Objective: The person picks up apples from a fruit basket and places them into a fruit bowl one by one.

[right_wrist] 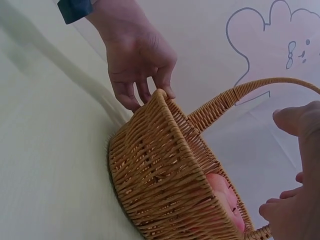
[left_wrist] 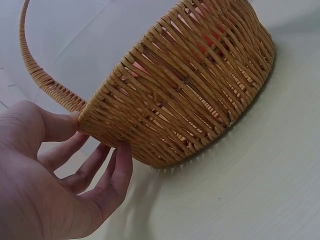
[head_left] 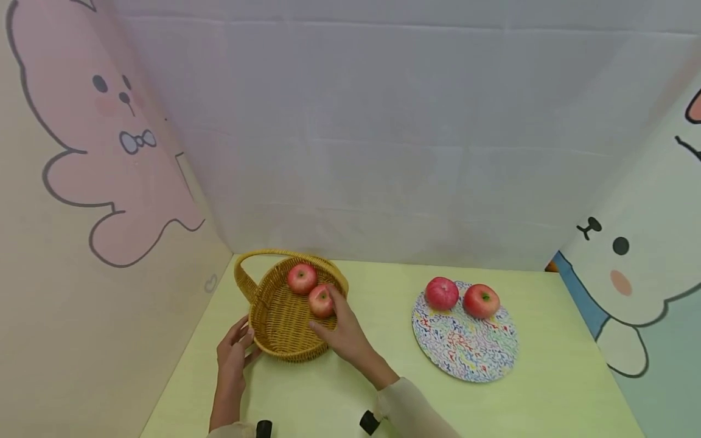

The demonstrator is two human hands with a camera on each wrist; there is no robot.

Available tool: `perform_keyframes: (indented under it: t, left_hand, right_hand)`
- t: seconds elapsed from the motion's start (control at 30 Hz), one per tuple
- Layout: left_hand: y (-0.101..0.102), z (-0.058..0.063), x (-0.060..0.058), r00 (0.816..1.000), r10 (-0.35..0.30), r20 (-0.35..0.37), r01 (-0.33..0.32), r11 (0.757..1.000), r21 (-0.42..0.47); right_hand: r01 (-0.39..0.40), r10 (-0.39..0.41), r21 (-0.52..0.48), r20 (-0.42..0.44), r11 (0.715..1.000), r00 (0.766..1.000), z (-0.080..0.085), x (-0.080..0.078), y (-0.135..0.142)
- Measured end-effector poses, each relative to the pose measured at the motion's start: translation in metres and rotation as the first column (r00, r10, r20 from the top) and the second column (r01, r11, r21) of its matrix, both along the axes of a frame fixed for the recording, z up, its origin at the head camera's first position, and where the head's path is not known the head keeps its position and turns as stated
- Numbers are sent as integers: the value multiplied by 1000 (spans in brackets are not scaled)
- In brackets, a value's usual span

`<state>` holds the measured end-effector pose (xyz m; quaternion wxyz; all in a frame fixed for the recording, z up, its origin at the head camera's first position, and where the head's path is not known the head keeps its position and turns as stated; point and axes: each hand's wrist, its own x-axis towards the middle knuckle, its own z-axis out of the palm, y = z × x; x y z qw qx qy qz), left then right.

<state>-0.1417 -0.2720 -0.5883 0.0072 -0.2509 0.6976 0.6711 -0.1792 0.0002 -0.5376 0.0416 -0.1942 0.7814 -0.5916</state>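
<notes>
A yellow-brown wicker basket (head_left: 287, 328) stands on the table with its arched handle up. Inside lie two red apples, one apple (head_left: 302, 278) near the back and another apple (head_left: 322, 300) at the right. My left hand (head_left: 234, 353) holds the basket's left side; in the left wrist view the thumb of that hand (left_wrist: 50, 170) lies at the rim and its fingers rest against the woven wall. Over the basket's right rim reaches my right hand (head_left: 350, 337), fingers beside the right apple and thumb spread away. In the right wrist view, that hand (right_wrist: 300, 185) hovers over the rim with its thumb apart.
To the right, a round plate (head_left: 465, 350) with a colourful squiggle pattern bears a pinkish-red round fruit (head_left: 442, 294) and a red apple (head_left: 481, 301). A pale wall (head_left: 383, 152) rises behind the table (head_left: 306, 401), with cartoon-printed panels at both sides.
</notes>
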Motion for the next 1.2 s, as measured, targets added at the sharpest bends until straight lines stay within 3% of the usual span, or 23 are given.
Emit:
perform_keyframes:
  t: [0.17,0.43,0.73,1.07,1.2]
  left_hand:
    - [0,0,0,1000,7,8,-7,1000,4]
    - [1,2,-2,1000,5,15,-5,1000,5]
    - [0,2,0,1000,4,13,-4,1000,-2]
    - [1,3,0,1000,3,8,-3,1000,2]
    - [-1,3,1,1000,2,15,-2,1000,-2]
  right_hand:
    - [76,-75,72,-18,995,997,-3,-4,-14]
    - [146,-151,102,49,984,987,-7,-11,-29]
    - [242,-261,172,101,955,960,-11,-22,-46]
    - [299,-322,191,100,935,941,-17,-34,-56]
    - [261,-291,264,82,929,953,-17,-35,-58]
